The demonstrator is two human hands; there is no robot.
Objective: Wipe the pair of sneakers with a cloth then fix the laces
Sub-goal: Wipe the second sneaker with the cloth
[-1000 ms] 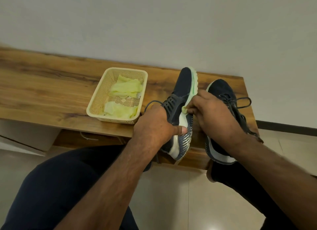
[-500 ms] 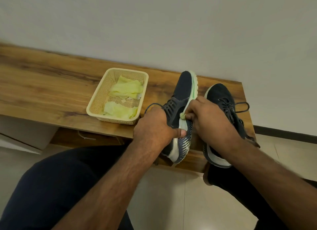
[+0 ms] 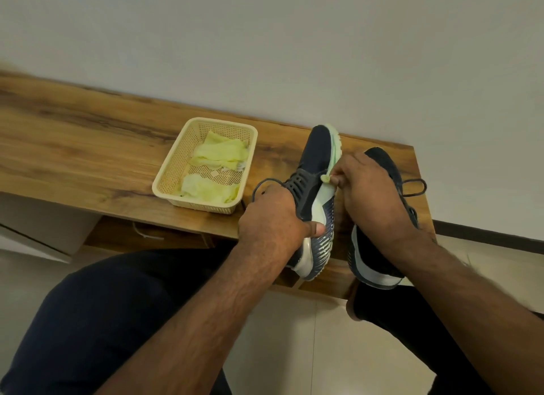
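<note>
- The left grip (image 3: 272, 218) is closed round the heel half of a dark sneaker (image 3: 316, 170), thumb pressed on its pale side panel, holding it tipped on edge with the toe pointing toward the wall.
- The right grip (image 3: 371, 194) is curled shut, pinching a small yellow cloth (image 3: 326, 179) against that sneaker's pale midsole, just beside the laces (only a wad of the cloth shows past the fingertips).
- Basket (image 3: 188, 147): cream, perforated, on the wooden worktop (image 3: 88, 147) to the left of the hands, with two more crumpled yellow cloths lying in it.
- Held sneaker: between basket and right hand, a lace loop (image 3: 265, 185) hanging loose on its left side.
- Second sneaker (image 3: 382, 162): flat on the worktop at the right end, partly hidden behind the right hand, heel overhanging the near edge, its lace loop trailing to the right.
</note>
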